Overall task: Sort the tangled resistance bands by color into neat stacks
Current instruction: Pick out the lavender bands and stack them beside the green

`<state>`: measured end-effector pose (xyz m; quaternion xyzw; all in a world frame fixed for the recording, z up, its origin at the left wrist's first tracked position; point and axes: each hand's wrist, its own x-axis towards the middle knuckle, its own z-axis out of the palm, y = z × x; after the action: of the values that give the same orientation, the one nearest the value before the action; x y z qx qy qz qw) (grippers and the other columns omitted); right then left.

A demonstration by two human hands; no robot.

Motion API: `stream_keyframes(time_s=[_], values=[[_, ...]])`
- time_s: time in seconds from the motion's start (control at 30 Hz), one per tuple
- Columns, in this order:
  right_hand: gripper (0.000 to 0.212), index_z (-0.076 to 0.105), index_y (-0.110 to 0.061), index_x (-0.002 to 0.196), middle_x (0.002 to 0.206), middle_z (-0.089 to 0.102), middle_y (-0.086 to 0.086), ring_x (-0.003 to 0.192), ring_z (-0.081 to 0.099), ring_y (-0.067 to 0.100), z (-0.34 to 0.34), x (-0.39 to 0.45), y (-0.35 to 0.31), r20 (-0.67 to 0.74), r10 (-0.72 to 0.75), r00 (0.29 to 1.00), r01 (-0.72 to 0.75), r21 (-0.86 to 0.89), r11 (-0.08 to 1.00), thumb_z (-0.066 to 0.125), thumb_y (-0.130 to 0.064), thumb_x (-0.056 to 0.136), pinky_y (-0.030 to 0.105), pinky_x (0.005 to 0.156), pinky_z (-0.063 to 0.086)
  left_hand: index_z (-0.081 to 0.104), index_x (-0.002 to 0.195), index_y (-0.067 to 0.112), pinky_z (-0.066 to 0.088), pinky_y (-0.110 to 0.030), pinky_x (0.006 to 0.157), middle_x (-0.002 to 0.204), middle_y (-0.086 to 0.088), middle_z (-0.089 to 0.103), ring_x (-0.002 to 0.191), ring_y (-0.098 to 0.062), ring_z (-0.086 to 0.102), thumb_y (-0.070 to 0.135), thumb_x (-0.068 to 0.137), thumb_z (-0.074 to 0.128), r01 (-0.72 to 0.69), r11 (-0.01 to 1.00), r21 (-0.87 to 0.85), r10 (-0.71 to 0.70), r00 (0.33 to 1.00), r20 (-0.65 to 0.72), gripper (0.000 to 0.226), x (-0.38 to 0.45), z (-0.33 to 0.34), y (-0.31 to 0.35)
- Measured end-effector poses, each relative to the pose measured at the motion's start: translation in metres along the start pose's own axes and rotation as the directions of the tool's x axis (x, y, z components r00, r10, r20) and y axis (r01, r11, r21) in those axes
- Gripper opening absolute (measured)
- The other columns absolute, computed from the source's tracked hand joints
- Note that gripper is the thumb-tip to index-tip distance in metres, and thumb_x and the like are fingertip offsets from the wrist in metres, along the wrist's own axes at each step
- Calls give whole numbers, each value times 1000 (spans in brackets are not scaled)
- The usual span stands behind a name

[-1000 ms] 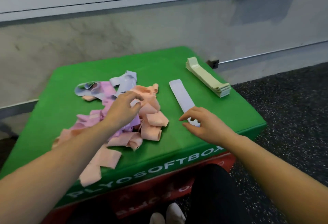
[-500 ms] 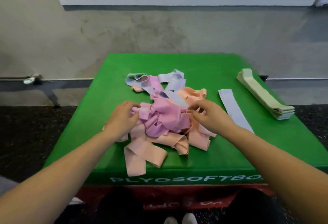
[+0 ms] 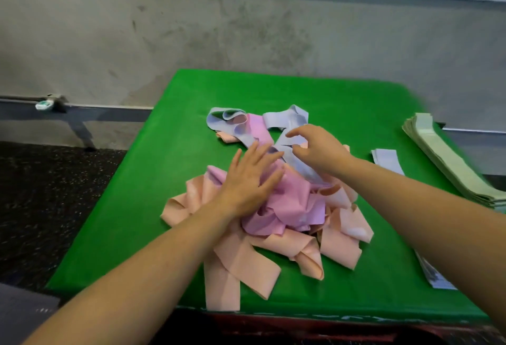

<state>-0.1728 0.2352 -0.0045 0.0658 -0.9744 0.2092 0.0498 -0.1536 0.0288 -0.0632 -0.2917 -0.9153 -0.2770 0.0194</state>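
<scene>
Your left hand [image 3: 247, 180] lies flat, fingers straight, pinning the tangled pile [image 3: 276, 199] at frame centre. Your right hand [image 3: 319, 150] curls around a lavender band [image 3: 297, 158]. These bands look light, limp and stretchy; grip a free end, then ease it out.

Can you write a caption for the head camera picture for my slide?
Left hand presses the tangled pink and peach bands while right hand pinches a lavender band on the green box.
</scene>
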Motion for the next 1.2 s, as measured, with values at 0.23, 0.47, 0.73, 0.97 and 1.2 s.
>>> stream_keyframes(time_s=[0.23, 0.47, 0.73, 0.97, 1.2], values=[[39, 67, -21, 126, 129, 66, 4, 115, 61, 28, 15, 47, 13, 68, 106, 992, -102, -59, 993, 61, -22, 87, 33, 91, 46, 39, 151, 36, -7, -34, 124, 160, 12, 33, 152, -6, 8, 69, 89, 8, -58, 998, 24, 55, 994, 92, 77, -2, 20, -9], [31, 69, -44, 115, 114, 71, -8, 105, 62, 22, 26, 50, 36, 128, 165, 978, -129, -252, 959, 51, -58, 93, 36, 83, 47, 57, 137, 30, 3, -38, 124, 140, 7, 53, 143, -16, 31, 63, 96, 20, -104, 990, 94, 109, 993, -43, 63, -7, 24, -10], [29, 76, -32, 105, 107, 75, -6, 95, 66, 25, 0, 13, 36, 160, 14, 987, 16, -187, 982, 54, -48, 97, 42, 80, 53, 55, 136, 30, -2, -39, 125, 166, 4, 18, 154, -12, 4, 61, 98, 22, -145, 980, 136, 156, 985, -69, 59, -9, 25, -11], [12, 75, -31, 81, 86, 75, -8, 82, 67, 17, -29, -46, 12, 57, 113, 992, -115, 31, 993, 69, -34, 91, 33, 76, 54, 43, 146, 27, 17, -39, 123, 159, 8, 36, 146, -9, 28, 57, 99, 35, -162, 987, -3, 161, 984, -79, 57, -12, 23, -10], [9, 65, -9, 87, 83, 68, -2, 65, 59, -1, -37, -99, -3, 58, 97, 994, -112, 347, 931, 63, -14, 95, 12, 56, 42, 29, 152, 37, 14, -39, 123, 154, 7, 41, 141, -11, 32, 58, 100, 28, -174, 984, 43, 175, 984, -20, 56, -14, 16, -3]])
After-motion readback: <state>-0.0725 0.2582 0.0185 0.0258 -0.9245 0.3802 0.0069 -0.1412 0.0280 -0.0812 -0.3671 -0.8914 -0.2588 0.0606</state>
